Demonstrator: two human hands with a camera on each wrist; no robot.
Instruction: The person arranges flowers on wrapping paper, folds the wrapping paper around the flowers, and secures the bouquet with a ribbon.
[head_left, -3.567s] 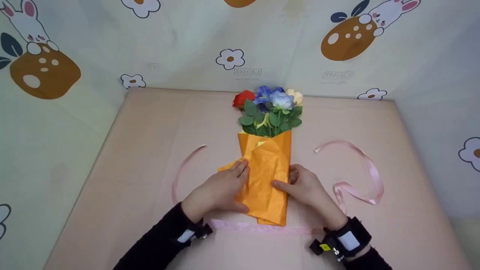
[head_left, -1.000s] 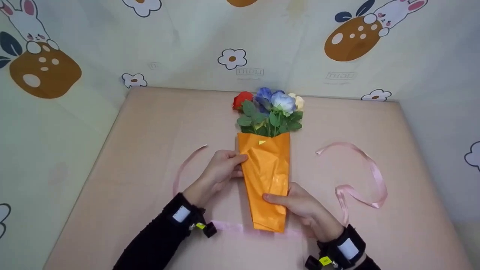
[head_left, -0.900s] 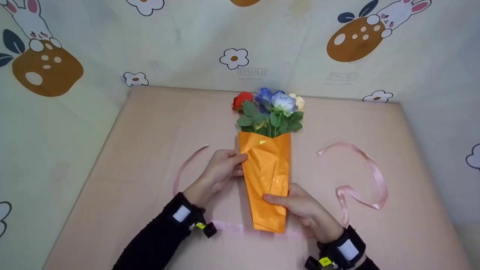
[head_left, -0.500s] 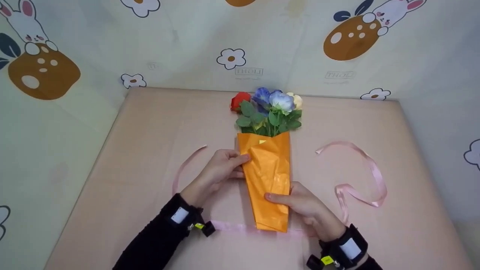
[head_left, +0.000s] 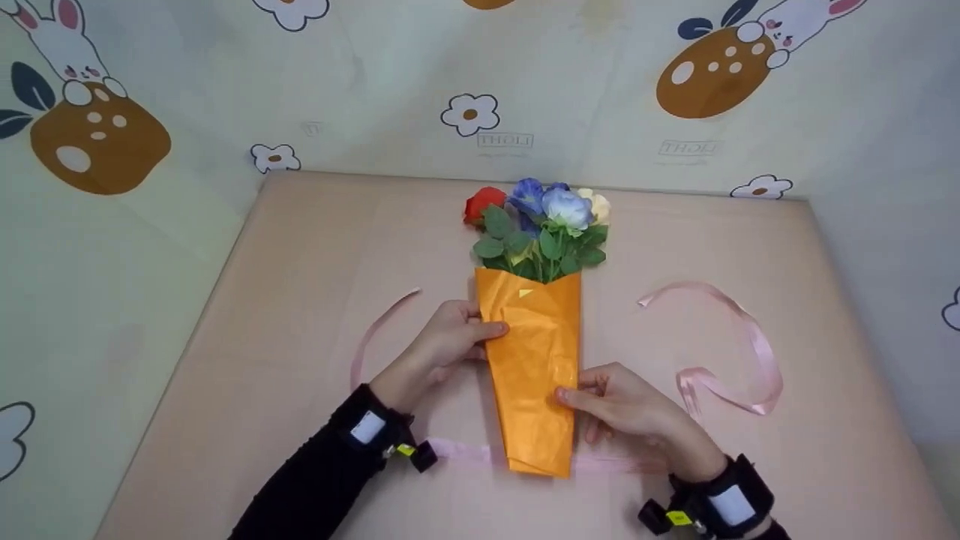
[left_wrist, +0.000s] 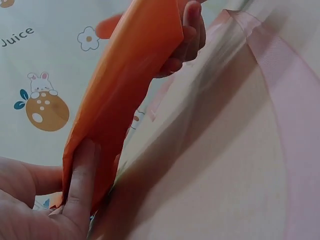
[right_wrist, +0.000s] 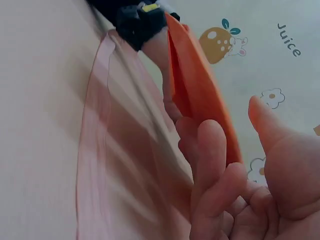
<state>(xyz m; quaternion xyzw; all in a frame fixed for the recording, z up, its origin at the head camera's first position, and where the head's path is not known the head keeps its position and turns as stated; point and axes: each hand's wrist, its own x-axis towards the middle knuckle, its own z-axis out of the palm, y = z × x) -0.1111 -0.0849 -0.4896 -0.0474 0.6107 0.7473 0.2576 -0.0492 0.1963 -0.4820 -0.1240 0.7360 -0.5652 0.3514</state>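
A bouquet of artificial flowers [head_left: 566,206], red, blue and cream with green leaves, stands out of an orange paper wrap [head_left: 529,360]. My left hand [head_left: 442,341] pinches the wrap's left edge, thumb in front and fingers behind; the left wrist view shows these fingers [left_wrist: 82,180] against the orange paper [left_wrist: 135,55]. At the lower right edge is my right hand [head_left: 626,401], its thumb over the front. In the right wrist view the right thumb [right_wrist: 265,120] stands apart from the paper [right_wrist: 205,85], while bent fingers [right_wrist: 212,150] lie by its edge.
Pink ribbon [head_left: 757,352] curls on the tabletop [head_left: 300,262] at the right. Its middle stretch [head_left: 465,452] passes under the wrap's lower end, and another end [head_left: 375,330] curves up at the left. A patterned cloth wall [head_left: 375,90] borders the table behind and on both sides.
The loose left flap of paper was folded in earlier, narrowing the wrap. Since half a second ago my right hand has shifted right, its thumb drawn back toward the edge; my left hand stays.
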